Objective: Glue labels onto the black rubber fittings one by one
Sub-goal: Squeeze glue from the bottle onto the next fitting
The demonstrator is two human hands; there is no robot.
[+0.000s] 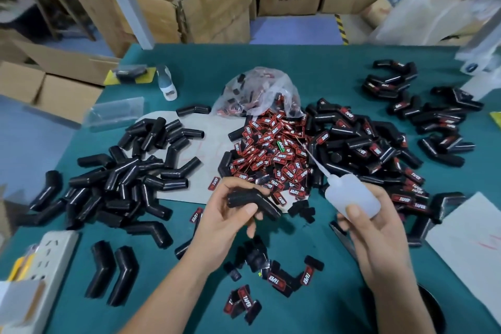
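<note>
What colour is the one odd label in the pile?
Green, among red-and-black ones; the head view shows it.

Bare fittings [127, 171] lie left of the labels [273, 154], labelled fittings [379, 149] right.

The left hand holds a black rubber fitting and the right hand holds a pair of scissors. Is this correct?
Not quite. The left hand does hold a black rubber fitting, but the right hand holds a white glue bottle, not scissors. The head view shows it.

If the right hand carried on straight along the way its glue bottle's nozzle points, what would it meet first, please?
Probably the heap of red labels: the right hand aims the glue bottle up-left at it, though depth is unclear.
</note>
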